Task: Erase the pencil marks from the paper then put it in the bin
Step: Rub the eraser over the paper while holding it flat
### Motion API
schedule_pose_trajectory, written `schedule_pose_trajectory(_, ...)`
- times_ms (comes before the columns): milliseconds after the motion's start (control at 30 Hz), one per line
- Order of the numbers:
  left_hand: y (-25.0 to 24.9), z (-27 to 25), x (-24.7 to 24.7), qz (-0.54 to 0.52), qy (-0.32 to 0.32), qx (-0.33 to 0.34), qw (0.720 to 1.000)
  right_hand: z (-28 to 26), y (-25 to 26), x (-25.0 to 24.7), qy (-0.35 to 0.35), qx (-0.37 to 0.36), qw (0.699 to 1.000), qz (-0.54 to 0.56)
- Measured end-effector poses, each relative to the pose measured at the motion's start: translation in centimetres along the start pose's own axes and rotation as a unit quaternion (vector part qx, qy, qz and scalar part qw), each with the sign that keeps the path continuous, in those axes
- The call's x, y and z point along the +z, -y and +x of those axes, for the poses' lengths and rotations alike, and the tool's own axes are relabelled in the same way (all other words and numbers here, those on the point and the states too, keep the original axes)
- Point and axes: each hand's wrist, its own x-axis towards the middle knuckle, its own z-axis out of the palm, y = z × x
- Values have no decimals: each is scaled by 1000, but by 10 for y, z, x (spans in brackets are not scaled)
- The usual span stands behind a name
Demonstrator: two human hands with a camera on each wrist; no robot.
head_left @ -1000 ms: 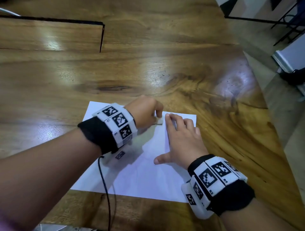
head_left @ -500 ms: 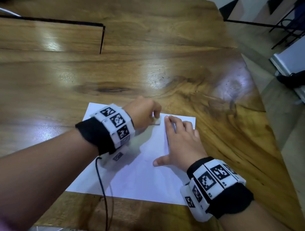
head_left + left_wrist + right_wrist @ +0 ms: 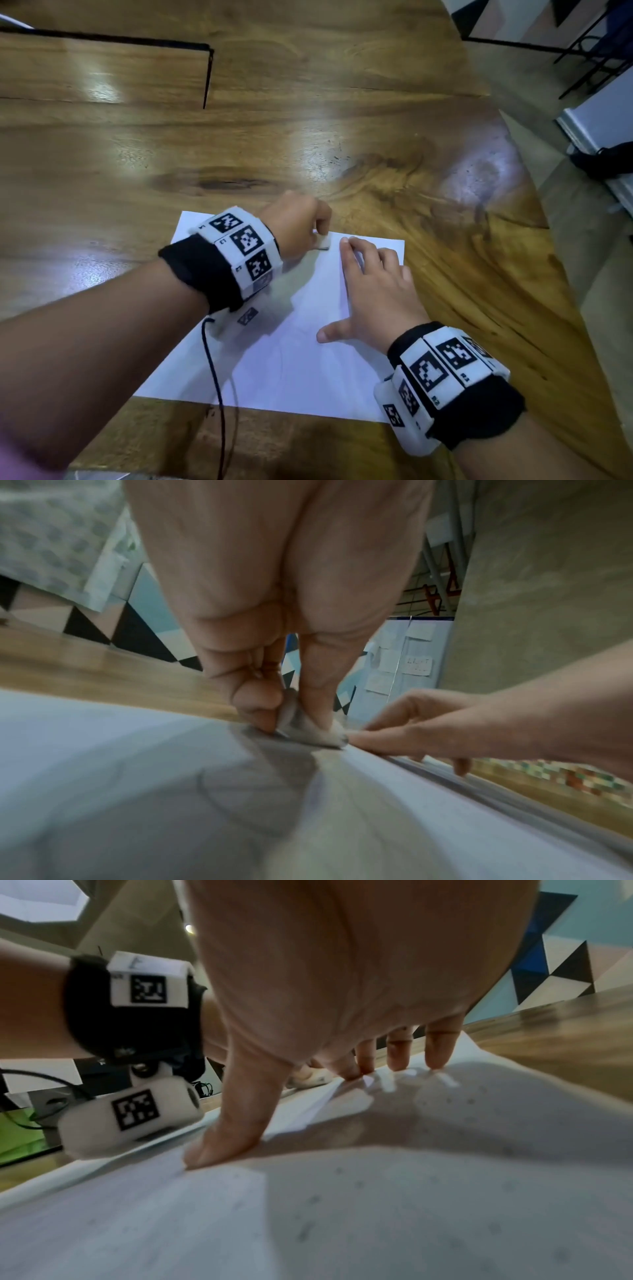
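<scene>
A white sheet of paper [image 3: 294,370] lies flat on the wooden table [image 3: 308,137] in front of me. My left hand [image 3: 301,226] pinches a small grey-white eraser [image 3: 308,731] between thumb and fingers and presses it onto the paper's far edge. A short dark pencil mark [image 3: 322,249] shows just below that hand. My right hand [image 3: 373,291] lies flat on the paper's right half, fingers straight and thumb spread, holding the sheet down. In the left wrist view faint curved pencil lines [image 3: 219,799] cross the paper [image 3: 137,777]. No bin is in view.
A thin black cable [image 3: 219,394] hangs from my left wrist across the paper's near edge. A dark slit [image 3: 207,78] cuts into the tabletop at the far left. The table's right edge drops to a floor with black metal frames [image 3: 582,51].
My left hand with the eraser has shifted slightly back and forth along the paper's far edge. The right hand stays flat on the sheet.
</scene>
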Motion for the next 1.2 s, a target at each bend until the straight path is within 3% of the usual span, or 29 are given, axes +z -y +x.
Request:
schedule_pose_trajectory(200, 9, -60, 16, -10, 56, 30, 998, -1, 0, 0, 6, 0, 1000, 5)
schedule_pose_trajectory(267, 15, -73, 23, -13, 48, 30, 998, -1, 0, 0, 4, -2, 1000, 6)
schedule_pose_trajectory(500, 12, -72, 20, -7, 51, 10, 999, 4, 6, -6, 18, -46, 999, 7)
schedule_pose_trajectory(700, 2, -47, -1, 48, 124, 5, 991, 6, 7, -5, 19, -49, 998, 16)
schedule_pose_trajectory(900, -4, -5, -3, -9, 1, -44, 999, 3, 5, -3, 9, -31, 997, 67)
schedule_pose_trajectory(1100, -7, -23, 12, 16, 64, 2, 998, 2, 4, -2, 1, -36, 997, 73)
schedule_pose_trajectory(1200, 1, -13, 11, 21, 5, -15, 1000, 1, 4, -3, 4, -39, 997, 68)
